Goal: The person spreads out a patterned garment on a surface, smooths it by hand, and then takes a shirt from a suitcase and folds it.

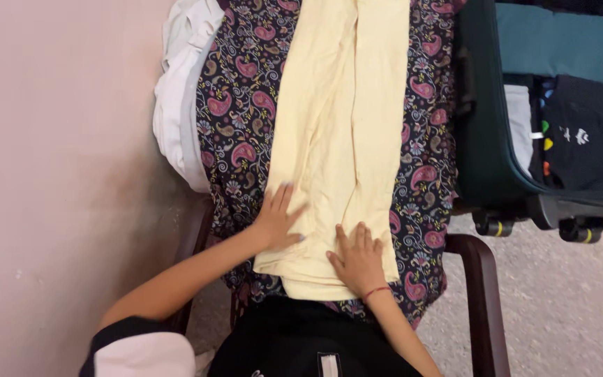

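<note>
We are smoothing the folded pale-yellow cotton garment (336, 139) over paisley cloth (239, 105), left hand (278, 222) and right hand (359, 260) flat, fingers released; next, we judge, comes gripping its near hem.

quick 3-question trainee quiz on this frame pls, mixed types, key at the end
1. True or false: both hands lie flat on the pale yellow garment.
2. Which lies directly under that garment? A) the white cloth B) the dark paisley fabric C) the teal cushion
3. Fill in: the open suitcase stands to the person's ____.

Key:
1. True: the left hand and the right hand press palm-down on its near end, fingers spread.
2. B: the paisley fabric shows on both sides of it, draped over the chair.
3. right
</note>
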